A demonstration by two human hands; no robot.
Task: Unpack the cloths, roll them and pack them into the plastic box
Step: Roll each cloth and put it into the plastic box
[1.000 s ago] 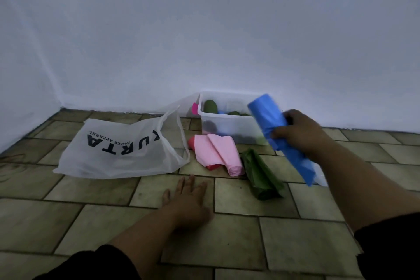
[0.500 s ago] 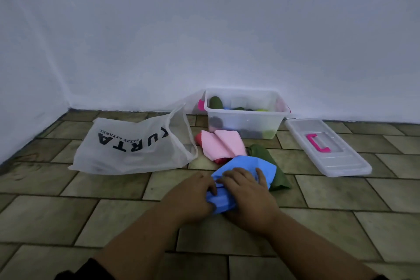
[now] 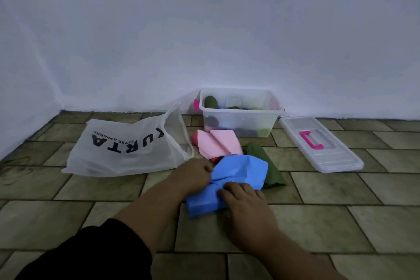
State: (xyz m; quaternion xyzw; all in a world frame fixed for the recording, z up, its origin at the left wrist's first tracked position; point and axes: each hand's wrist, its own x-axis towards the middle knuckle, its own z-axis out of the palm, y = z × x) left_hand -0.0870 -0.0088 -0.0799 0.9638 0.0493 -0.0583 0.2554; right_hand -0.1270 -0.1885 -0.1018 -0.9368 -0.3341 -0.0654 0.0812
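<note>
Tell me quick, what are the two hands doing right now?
Left hand: closed, pinching the edge of the blue cloth.
Right hand: closed, fingers curled on the same cloth, gripping it.

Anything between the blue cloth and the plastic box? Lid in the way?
The plastic box is uncovered; its lid lies beside it. The pink cloth and green cloth lie between it and the blue cloth; lifting over them looks feasible.
</note>
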